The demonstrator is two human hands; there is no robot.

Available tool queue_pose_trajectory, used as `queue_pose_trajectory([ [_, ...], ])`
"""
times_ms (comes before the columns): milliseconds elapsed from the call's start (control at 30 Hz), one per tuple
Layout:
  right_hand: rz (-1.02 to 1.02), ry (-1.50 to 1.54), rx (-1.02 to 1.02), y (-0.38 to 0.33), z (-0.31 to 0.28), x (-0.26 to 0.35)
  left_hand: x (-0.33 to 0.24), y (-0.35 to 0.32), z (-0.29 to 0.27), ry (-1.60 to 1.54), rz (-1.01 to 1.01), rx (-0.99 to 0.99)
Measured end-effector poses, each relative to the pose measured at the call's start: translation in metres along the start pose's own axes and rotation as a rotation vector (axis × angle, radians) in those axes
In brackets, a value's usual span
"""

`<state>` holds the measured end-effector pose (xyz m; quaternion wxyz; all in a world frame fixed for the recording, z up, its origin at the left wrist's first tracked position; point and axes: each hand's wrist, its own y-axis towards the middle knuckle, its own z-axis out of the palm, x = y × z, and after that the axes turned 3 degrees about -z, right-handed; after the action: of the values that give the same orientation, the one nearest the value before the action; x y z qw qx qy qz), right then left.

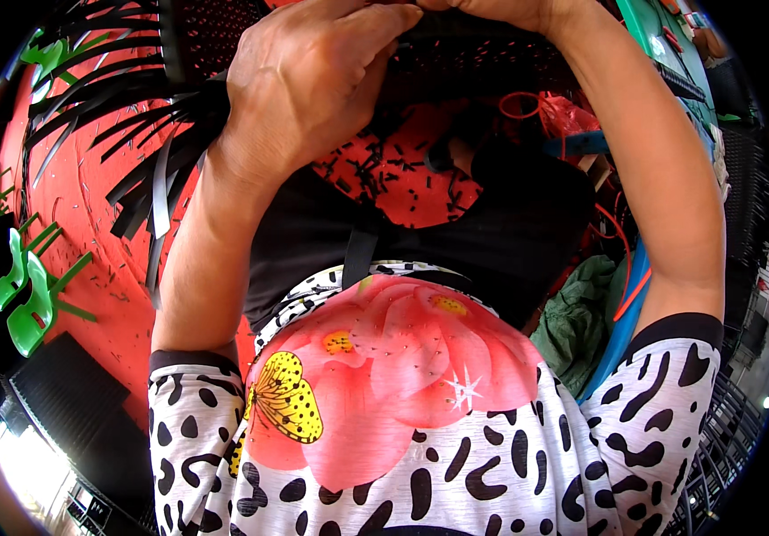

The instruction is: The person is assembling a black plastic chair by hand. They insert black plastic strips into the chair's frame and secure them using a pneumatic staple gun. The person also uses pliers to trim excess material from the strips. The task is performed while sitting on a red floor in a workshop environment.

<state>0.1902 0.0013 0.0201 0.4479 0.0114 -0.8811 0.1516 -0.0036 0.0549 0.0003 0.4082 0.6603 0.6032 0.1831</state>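
Observation:
Both of my hands meet at the top edge of the head view, over a black woven piece with small holes (483, 61). My left hand (309, 85) is closed, its thumb and fingers drawn together near the other hand. Only part of my right hand (514, 11) shows; its fingers are bent in toward the left ones, and the frame cuts it off. Whatever sits between the fingertips is hidden. Long flat black strips (130, 98) fan out loose from the woven piece, left of my left wrist.
Short black scraps (393, 170) litter the red floor (90, 241). Green plastic chairs (32, 308) and a black woven panel (67, 389) stand at left. At right are a red plastic bag (568, 116), green crumpled cloth (579, 317), a blue rim (621, 330) and black woven goods (746, 179).

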Motion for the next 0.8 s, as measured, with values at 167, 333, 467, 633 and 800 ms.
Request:
queue_pose_trajectory([
  [167, -0.308, -0.370, -0.584, -0.014, 0.025, 0.011, 0.002, -0.002, -0.002, -0.005, -0.063, 0.051],
  [333, -0.799, -0.590, -0.877, -0.046, 0.072, 0.013, 0.006, 0.000, -0.006, -0.096, -0.089, 0.049],
  [467, -0.772, -0.820, -1.017, -0.038, 0.087, 0.012, 0.007, 0.001, -0.009, -0.086, -0.224, 0.185],
  [633, -0.724, -0.885, -1.077, -0.033, 0.094, 0.003, 0.009, 0.000, -0.007, -0.168, -0.302, 0.199],
  [800, -0.817, -0.780, -1.110, -0.032, 0.094, -0.002, 0.000, 0.009, -0.018, -0.098, -0.304, 0.243],
])
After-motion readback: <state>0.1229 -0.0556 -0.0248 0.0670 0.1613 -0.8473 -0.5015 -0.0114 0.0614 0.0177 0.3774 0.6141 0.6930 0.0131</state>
